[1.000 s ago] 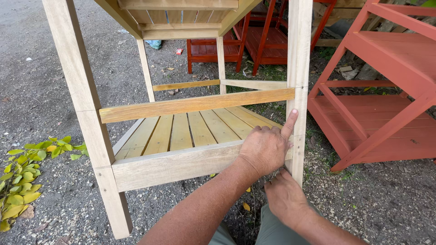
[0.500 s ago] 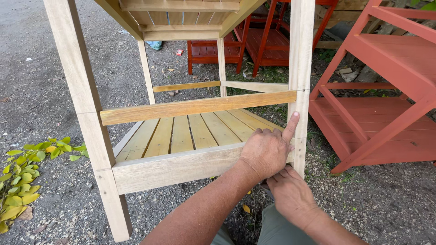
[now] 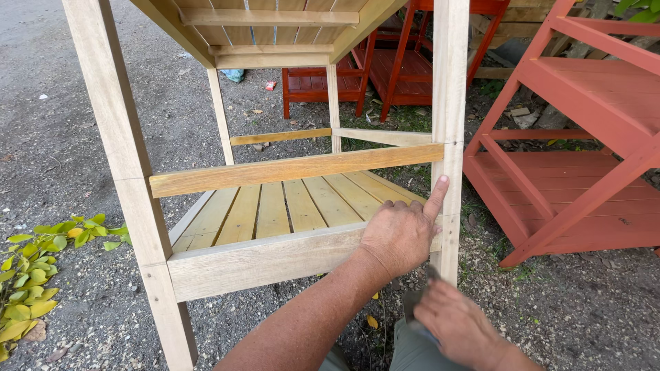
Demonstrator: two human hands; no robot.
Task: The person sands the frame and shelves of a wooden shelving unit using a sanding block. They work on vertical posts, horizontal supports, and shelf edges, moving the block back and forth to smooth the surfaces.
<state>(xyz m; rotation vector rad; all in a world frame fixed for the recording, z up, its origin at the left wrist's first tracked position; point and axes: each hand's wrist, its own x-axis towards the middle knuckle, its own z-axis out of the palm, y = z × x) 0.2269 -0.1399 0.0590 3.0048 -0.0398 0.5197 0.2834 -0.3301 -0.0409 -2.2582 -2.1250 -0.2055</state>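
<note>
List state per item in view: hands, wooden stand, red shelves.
left hand: gripping lower front rail, index finger up against the post
right hand: low by the post foot, blurred, grip unclear
unpainted wooden stand: upright on gravel, bare wood
lower slat shelf: nothing on it
red shelf units: painted, upright

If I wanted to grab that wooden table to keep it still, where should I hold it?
Probably the front rail beside the right leg, coming from the front, over the top. The rail is a flat board with an open edge that fingers can wrap, and the left hand already rests there, at the joint, with its forefinger up the leg.
</note>
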